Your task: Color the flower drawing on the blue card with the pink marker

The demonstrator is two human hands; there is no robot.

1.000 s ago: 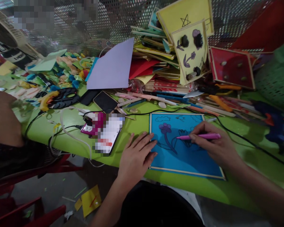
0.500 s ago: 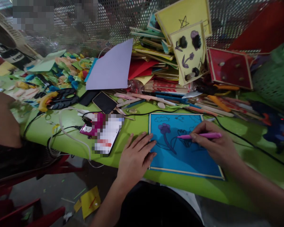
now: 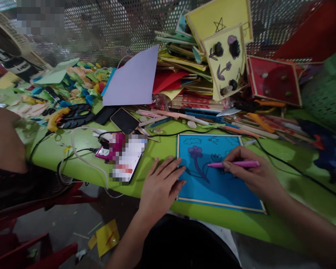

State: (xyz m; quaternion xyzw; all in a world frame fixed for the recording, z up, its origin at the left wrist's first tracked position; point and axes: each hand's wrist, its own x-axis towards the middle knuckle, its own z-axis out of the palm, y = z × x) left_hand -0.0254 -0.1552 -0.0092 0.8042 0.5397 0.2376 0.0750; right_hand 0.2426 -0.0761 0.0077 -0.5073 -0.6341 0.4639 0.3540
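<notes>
A blue sheet (image 3: pixel 224 192) edged with pale sticks lies on the green table. Drawn on it are a purple flower (image 3: pixel 195 152) with a stem, dark outlines of leaves and another flower, and clouds along the top. My right hand (image 3: pixel 245 164) pinches a pink felt-tip pen (image 3: pixel 240 164), its tip at the leaf outline just right of the purple stem. My left hand (image 3: pixel 164 183) lies flat with fingers stretched out, fingertips over the sheet's left edge. Part of the drawing is hidden behind my right hand.
A lit phone (image 3: pixel 130 160), a black-screened phone (image 3: pixel 125 121) and cables lie left of the sheet. Sticks, a knife blade (image 3: pixel 229 112) and stacked framed cards (image 3: pixel 225 63) stand behind. A glue gun (image 3: pixel 324 149) is at right, a green basket (image 3: pixel 327 89) beyond. Another person's arm (image 3: pixel 7 140) rests at left.
My right hand has shifted slightly left with the pen, so its tip sits closer to the purple stem. My left hand stays in place on the sheet's edge.
</notes>
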